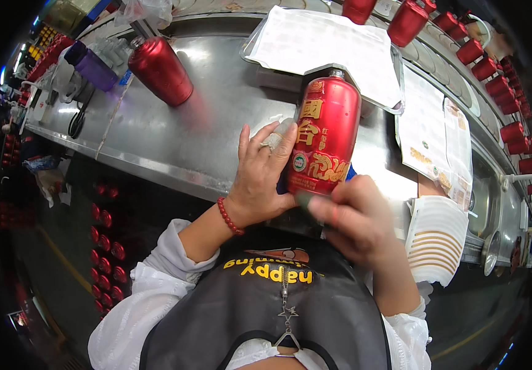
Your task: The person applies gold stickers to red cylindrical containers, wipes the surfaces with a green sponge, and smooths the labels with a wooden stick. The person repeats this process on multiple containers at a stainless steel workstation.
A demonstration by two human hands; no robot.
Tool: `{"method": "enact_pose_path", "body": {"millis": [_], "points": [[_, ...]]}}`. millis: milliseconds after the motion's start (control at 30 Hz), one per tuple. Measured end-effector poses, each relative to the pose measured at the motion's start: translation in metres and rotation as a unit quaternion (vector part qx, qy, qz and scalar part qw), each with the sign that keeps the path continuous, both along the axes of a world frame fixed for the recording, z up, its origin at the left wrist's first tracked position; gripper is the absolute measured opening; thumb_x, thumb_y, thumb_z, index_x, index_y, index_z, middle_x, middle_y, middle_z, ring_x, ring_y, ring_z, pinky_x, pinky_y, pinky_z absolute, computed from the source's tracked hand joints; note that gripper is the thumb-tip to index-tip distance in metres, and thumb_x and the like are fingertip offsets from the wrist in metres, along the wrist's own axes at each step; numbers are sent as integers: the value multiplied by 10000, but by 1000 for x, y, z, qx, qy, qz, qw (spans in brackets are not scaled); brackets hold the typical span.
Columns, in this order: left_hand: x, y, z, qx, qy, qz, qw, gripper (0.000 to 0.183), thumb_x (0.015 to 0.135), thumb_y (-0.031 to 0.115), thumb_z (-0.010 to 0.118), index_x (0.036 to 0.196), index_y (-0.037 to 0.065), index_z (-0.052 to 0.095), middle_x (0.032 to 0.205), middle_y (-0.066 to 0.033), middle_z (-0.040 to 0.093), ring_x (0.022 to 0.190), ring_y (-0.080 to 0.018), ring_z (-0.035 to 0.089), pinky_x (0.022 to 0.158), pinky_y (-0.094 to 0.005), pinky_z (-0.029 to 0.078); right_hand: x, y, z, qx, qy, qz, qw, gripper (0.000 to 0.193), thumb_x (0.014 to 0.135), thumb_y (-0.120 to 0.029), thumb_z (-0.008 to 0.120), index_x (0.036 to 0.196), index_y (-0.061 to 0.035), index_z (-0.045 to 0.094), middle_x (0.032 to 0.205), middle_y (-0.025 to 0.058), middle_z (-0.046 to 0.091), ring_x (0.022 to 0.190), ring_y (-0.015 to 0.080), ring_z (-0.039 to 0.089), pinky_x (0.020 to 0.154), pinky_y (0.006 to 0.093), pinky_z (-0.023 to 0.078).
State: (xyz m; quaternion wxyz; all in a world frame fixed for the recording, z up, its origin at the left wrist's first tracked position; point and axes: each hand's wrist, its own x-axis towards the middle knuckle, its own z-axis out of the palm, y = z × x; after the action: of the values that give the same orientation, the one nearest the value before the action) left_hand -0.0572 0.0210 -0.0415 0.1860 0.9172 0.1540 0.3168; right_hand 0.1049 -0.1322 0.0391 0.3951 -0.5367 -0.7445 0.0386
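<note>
A glossy red bottle (334,117) with gold lettering and a gold pattern lies with its neck pointing away from me, in a dark angular holder (353,74). My left hand (259,169) steadies it, fingers along its left side and thumb by its base. One of those fingers wears a whitish wrap (280,134), and red beads circle the wrist. Blurred by motion, my right hand (361,213) is curled at the bottle's lower right end. Something greenish (305,198) shows at its fingertips; I cannot make it out.
Sheets of labels (327,46) lie in a tray beyond the bottle, more sheets (429,139) to the right. A stack of white curved pieces (437,240) sits at the bench's right edge. Another red bottle (161,71) and a purple bottle (93,68) stand left. Red bottles (409,23) line a conveyor.
</note>
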Motion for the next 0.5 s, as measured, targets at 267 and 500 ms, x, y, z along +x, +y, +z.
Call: {"method": "enact_pose_path", "body": {"millis": [267,500], "points": [[1,3,1,-2,-2,3,1000,1120,710,532,827,1553,10,307,1456,-202,488,1344,-414,435,1173,-628,141,-4,-4,0,-58,70,6,996,393,686,5,813,1061,-78,732,915,84,598,826,266,587,715,390,465],[0,4,9,45,17,6,999,1174,710,630,785,1549,-20,284,1070,-207,610,1372,-404,384,1149,-680,89,-3,3,-6,29,-51,-85,995,374,730,86,787,1065,-67,718,888,88,560,754,192,566,606,287,474]]}}
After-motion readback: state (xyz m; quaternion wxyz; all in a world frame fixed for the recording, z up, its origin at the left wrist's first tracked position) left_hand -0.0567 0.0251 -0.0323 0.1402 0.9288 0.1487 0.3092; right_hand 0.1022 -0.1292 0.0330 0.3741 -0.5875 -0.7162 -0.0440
